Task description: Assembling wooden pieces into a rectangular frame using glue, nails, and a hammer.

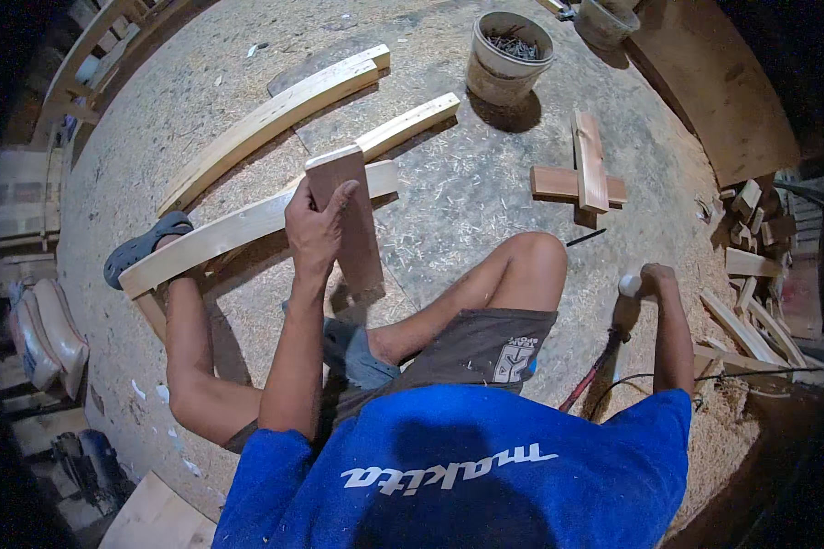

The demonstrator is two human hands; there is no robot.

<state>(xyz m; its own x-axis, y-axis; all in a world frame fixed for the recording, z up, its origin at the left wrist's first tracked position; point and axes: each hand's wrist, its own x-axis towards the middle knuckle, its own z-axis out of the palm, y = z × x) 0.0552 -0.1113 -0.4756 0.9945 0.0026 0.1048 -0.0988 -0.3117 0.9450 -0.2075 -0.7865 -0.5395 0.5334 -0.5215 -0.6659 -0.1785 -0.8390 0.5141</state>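
My left hand (316,224) grips a short brown wooden board (357,229), thumb on its face, and holds it tilted upright. Behind that board, a long pale wooden beam (238,224) runs across my left leg, above the foot. My right hand (656,279) is out at the right, its fingers curled at a small white rounded object (629,285) whose kind I cannot make out. Below this hand lies a tool with a red and black handle (588,380), near a dark cord. Two short wooden pieces (591,174) lie crossed on the floor ahead.
More pale beams (275,123) rest on the shaving-strewn concrete floor. A bucket of nails (506,69) stands at the far side, with another bucket (604,23) beyond it. A thin dark stick (586,238) lies near my knee. Offcuts (751,320) pile up at the right.
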